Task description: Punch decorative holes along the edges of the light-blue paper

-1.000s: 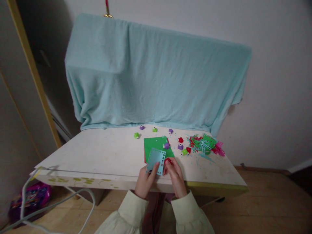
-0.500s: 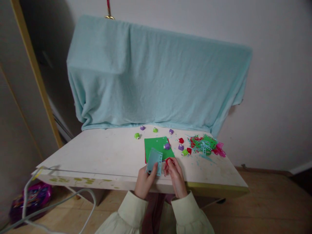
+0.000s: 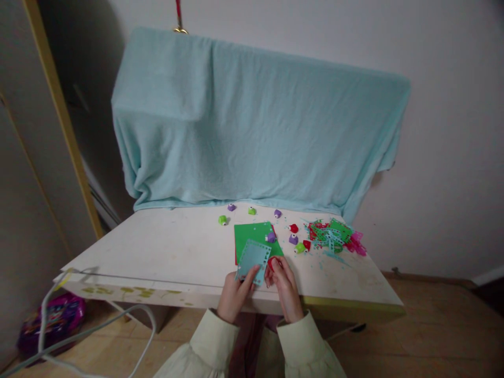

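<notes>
My left hand (image 3: 234,295) pinches the near edge of a light blue paper square (image 3: 254,259) with punched holes along its border. My right hand (image 3: 284,286) is closed round a small red paper punch (image 3: 271,263), which sits against the right edge of that blue square. Both hands are at the near edge of the white table (image 3: 165,252). Just behind the blue square lies a green paper sheet (image 3: 254,235) over a red one, with a purple punch (image 3: 270,237) resting on it.
Several small punches, green (image 3: 222,220), purple (image 3: 277,213) and red (image 3: 293,228), dot the table. A heap of punched paper scraps (image 3: 334,236) lies at the right. A light blue cloth (image 3: 252,121) drapes behind. A grey cable (image 3: 98,325) hangs at the left.
The blue square was tipped up on edge half a second ago and now lies flatter, with the red punch brought back against its right side. The camera drifted slightly.
</notes>
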Demonstrator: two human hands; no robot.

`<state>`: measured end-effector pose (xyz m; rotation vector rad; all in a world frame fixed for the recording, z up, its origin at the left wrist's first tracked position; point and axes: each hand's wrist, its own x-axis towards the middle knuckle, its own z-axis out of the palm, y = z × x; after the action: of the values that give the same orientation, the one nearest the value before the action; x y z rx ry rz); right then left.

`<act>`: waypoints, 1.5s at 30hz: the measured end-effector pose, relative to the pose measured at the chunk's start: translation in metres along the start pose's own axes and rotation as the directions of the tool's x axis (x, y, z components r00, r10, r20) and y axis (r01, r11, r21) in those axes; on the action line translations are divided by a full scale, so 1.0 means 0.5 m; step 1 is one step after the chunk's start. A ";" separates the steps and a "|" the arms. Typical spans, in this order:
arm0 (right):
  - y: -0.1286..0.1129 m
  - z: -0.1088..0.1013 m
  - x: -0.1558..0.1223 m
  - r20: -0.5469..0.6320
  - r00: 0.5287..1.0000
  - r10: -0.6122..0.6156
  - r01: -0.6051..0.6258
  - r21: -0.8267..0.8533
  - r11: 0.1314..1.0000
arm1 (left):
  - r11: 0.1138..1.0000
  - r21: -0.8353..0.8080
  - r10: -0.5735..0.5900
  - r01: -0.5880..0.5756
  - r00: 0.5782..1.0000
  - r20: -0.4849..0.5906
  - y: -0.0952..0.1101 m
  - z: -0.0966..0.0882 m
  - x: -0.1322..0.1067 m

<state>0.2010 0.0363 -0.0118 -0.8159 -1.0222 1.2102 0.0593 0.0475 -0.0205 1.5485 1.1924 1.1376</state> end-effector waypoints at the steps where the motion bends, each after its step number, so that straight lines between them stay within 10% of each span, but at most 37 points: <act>1: 0.000 0.000 0.000 0.004 1.000 0.000 0.000 0.002 1.000 | 1.000 0.001 0.014 -0.014 1.000 -0.002 0.000 -0.001 0.000; 29: -0.007 0.002 -0.002 0.041 0.999 -0.016 0.021 -0.139 0.990 | 0.997 -0.080 -0.020 0.025 0.998 0.054 0.006 -0.020 -0.009; 45: -0.024 -0.002 -0.003 0.094 0.991 0.098 -0.077 -0.200 0.977 | 0.961 -0.215 -0.115 0.174 0.958 0.261 0.000 -0.037 0.019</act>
<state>0.2058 0.0328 -0.0014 -0.9683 -1.2156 1.2503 0.0428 0.0587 -0.0149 1.3510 0.9500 0.9227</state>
